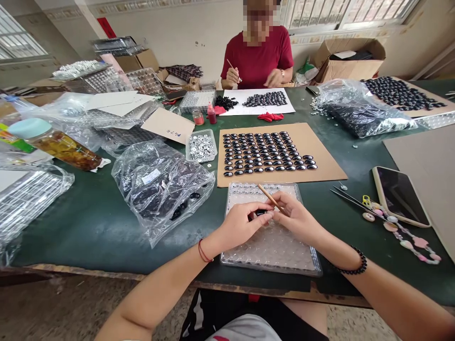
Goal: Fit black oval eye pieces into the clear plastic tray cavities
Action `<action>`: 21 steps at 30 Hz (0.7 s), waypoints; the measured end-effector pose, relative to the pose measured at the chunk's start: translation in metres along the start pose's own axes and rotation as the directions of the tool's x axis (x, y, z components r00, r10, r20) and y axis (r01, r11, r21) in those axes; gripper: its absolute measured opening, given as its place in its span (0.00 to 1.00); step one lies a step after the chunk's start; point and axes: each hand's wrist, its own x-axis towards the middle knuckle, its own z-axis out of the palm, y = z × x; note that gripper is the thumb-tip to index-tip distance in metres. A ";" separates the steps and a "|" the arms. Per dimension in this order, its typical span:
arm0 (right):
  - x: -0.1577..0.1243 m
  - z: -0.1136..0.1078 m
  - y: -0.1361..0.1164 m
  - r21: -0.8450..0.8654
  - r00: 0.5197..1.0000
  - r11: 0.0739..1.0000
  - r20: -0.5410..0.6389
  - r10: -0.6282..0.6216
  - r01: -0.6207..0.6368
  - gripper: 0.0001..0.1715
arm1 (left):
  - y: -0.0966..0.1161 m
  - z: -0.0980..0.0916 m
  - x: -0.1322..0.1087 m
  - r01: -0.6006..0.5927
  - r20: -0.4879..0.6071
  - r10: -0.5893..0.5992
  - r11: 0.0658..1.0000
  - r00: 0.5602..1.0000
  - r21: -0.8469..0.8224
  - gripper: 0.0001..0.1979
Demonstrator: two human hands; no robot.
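Observation:
My left hand (241,222) pinches a small black oval bead (260,212) over a clear plastic tray (272,265) with round pockets. My right hand (296,218) is closed on a thin wooden stick (269,197) whose lower end meets the bead. Both hands hover above the tray's middle. Just beyond the tray lies a brown cardboard sheet (320,161) covered with rows of black oval beads (265,151).
A plastic bag of black beads (159,184) lies left of the tray, and a small tub of silver pieces (202,146) behind it. A phone (401,195), tweezers (350,199) and a charm strap (405,234) lie to the right. A person in a red shirt (258,59) works opposite.

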 end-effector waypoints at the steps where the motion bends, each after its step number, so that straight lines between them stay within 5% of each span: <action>1: 0.000 0.000 0.000 -0.003 1.000 1.000 -0.006 -0.004 0.004 0.07 | 0.000 0.000 0.000 -0.001 0.001 0.001 1.000 1.000 -0.004 0.16; 14: -0.003 0.002 -0.002 0.017 0.997 0.998 0.050 -0.058 0.057 0.07 | 0.000 -0.007 0.001 -0.053 0.094 0.052 0.999 0.994 0.008 0.14; 21: -0.003 0.002 -0.002 0.018 0.999 0.999 0.028 -0.044 0.043 0.06 | 0.000 -0.002 0.001 -0.047 0.047 0.051 0.996 0.998 -0.078 0.13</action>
